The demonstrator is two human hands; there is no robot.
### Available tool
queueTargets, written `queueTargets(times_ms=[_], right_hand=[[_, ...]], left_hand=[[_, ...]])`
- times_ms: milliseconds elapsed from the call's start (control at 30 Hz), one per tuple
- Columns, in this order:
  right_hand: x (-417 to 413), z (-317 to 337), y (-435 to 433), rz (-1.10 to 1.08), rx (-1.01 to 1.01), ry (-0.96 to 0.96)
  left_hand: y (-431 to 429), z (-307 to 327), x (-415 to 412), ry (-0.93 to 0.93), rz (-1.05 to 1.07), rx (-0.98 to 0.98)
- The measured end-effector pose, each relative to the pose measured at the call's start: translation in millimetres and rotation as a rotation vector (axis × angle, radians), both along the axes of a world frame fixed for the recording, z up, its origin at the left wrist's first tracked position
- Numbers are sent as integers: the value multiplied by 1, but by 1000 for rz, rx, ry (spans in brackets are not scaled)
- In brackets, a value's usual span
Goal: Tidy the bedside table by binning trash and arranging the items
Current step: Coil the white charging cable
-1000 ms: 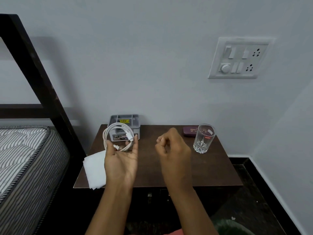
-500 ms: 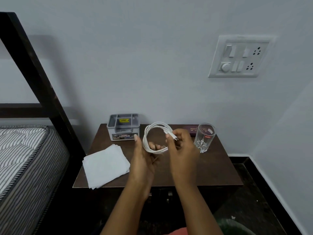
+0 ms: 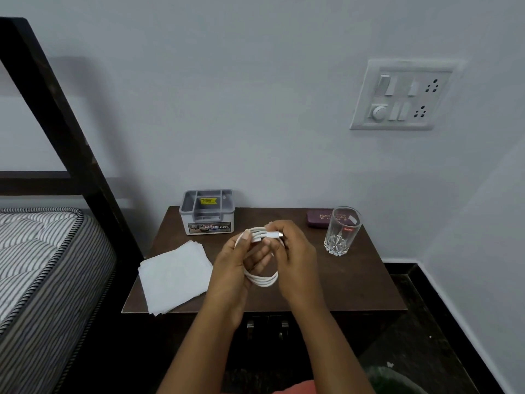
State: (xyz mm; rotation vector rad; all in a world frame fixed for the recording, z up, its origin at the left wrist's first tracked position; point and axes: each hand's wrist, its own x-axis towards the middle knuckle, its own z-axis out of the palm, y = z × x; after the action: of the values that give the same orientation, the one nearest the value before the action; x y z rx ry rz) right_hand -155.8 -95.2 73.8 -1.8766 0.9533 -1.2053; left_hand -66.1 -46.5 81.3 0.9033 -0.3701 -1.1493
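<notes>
Both hands have come closer together since a moment ago, and the white cable [image 3: 262, 280] now sits lower and nearer to the person, squeezed into a tighter ring. Half a second ago the ring was wide and round. Now the left hand [image 3: 234, 270] grips it with the thumb on top and the fingers poking through the loop. The right hand [image 3: 297, 260] pinches the plug end and lays it across the top of the ring. So both hands hold the cable, and it hangs in the air above the middle of the counter [image 3: 355, 282], not touching it. Nothing else has moved. The tidy job looks partly done. A stack of white tissues [image 3: 176, 277] lies flat at the front left corner, the grey box [image 3: 208, 213] stands at the back left, and the glass [image 3: 342, 233] stands at the back right with a purple case [image 3: 316, 218] just behind it. I see no trash on the counter. What is left, I think, is to finish wrapping the cable and set it down somewhere neat, maybe in or beside the grey box. A dark green shape [image 3: 397, 379] at the bottom edge may be the bin, but it is too dim to be sure.
</notes>
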Motion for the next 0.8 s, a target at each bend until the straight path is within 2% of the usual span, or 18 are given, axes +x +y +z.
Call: queueTargets(times_ms=[433,633,700,800], right_hand=[[10,1,10,-14,71,-16],[14,-3,6,-96,142,-139],[12,-2,5,-69,216,-188],[9,-2,3,-56,270,-213]], left_hand=[[2,0,-2,-24,176,-27],[2,1,-4,-17,134,-34],[2,1,-2,49,108,-39],[2,4,4,311,30,-20]])
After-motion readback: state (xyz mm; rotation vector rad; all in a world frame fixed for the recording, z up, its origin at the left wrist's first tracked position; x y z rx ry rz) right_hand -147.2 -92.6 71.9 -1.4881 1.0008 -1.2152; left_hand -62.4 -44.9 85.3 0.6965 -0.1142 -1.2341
